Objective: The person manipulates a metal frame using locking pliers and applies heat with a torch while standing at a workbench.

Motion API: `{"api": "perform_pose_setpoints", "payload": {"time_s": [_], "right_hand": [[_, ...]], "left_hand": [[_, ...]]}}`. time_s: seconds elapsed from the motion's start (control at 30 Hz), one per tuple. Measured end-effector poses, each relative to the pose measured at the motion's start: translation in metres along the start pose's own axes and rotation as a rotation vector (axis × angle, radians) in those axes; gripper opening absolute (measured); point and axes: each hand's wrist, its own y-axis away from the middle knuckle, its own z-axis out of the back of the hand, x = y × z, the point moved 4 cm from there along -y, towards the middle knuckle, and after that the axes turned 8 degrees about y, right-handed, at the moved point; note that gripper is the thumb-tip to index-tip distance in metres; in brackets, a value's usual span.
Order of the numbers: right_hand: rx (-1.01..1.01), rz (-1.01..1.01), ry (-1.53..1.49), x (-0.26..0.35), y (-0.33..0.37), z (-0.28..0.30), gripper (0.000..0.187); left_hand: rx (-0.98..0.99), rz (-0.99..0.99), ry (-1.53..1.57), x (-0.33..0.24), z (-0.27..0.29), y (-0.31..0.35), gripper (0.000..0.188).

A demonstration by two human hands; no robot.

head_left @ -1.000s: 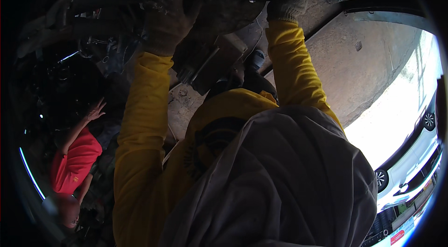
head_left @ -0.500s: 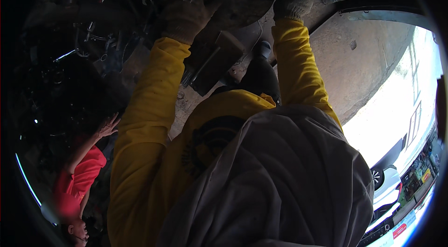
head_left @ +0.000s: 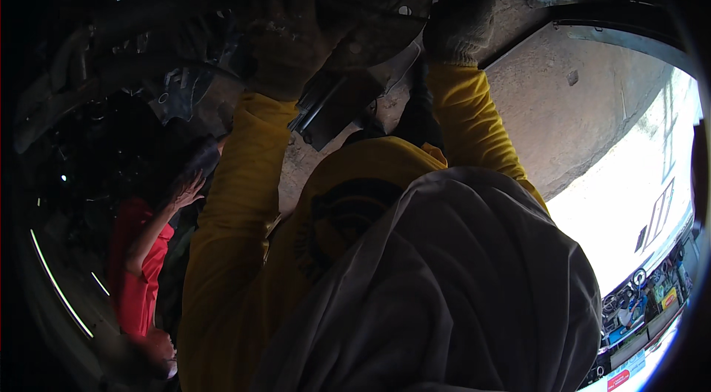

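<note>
A dark round metal flange (head_left: 381,33) with holes near its rim and a raised round collar fills the top centre. My left hand (head_left: 285,48), in a dirty knit glove, lies against its left side, thumb apart from the fingers and over the flange. Deep shadow hides those fingertips. On the opposite side my right hand (head_left: 461,25), gloved too, is closed at the rim with one digit sticking up. Its other fingertips are out of sight. Both arms reach up in yellow sleeves.
Dark pipes and machinery (head_left: 148,74) crowd the upper left. Below the flange lies a dark boxy metal piece (head_left: 326,114). At the lower left is another person in red (head_left: 144,266), one hand raised. Concrete floor (head_left: 533,96) and cluttered shelves (head_left: 644,303) are on the right.
The flange and both my hands appear slightly lower and further left in the picture as the view shifts. The person in red appears further right. The white car has left view.
</note>
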Motion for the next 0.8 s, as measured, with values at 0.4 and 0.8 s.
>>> {"api": "perform_pose_setpoints", "payload": {"time_s": [0.4,0.8], "right_hand": [[0.097,-0.038,-0.573,-0.031,-0.020,-0.013,0.059],[0.232,0.275,-0.364,-0.028,-0.037,-0.020,0.060]], "left_hand": [[0.312,-0.071,0.025,-0.038,-0.019,-0.024,0.081],[0.121,-0.084,-0.050,-0.039,-0.030,-0.021,0.057]]}}
